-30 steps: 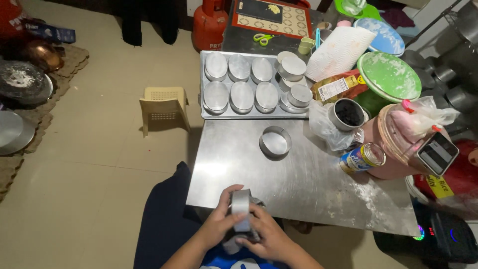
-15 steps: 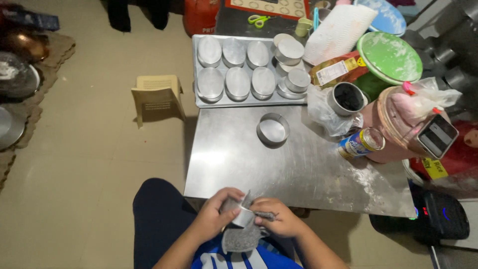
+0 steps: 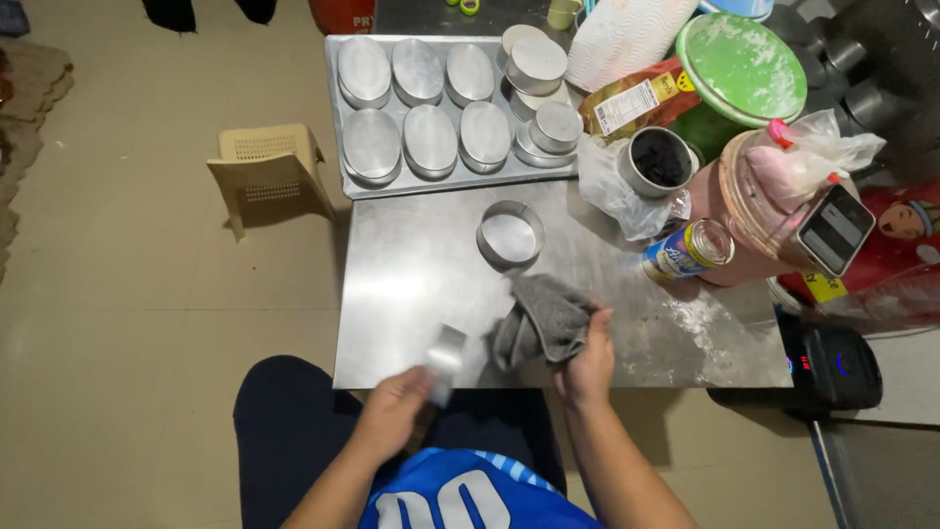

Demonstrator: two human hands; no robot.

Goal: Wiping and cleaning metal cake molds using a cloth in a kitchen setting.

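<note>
Your left hand (image 3: pixel 397 416) pinches a small round metal baking tin (image 3: pixel 446 360) over the steel table's (image 3: pixel 411 284) near edge; your right hand (image 3: pixel 586 360) clutches a grey cloth (image 3: pixel 543 318). One empty tin (image 3: pixel 510 235) sits alone mid-table, while many already fill the metal tray (image 3: pixel 343 157) behind it.

We are in a home baking corner, set low over a tiled floor (image 3: pixel 147 323). At twelve o'clock a metal tray (image 3: pixel 338 118) holds rows of oval tins (image 3: pixel 431 137); at two o'clock sit a flour-dusted green lid (image 3: pixel 739 64) and a paper towel roll (image 3: pixel 627 34). The steel table (image 3: pixel 411 284) carries a round ring mould (image 3: pixel 509 235), and at ten o'clock stands a small plastic stool (image 3: pixel 269 171).
</note>
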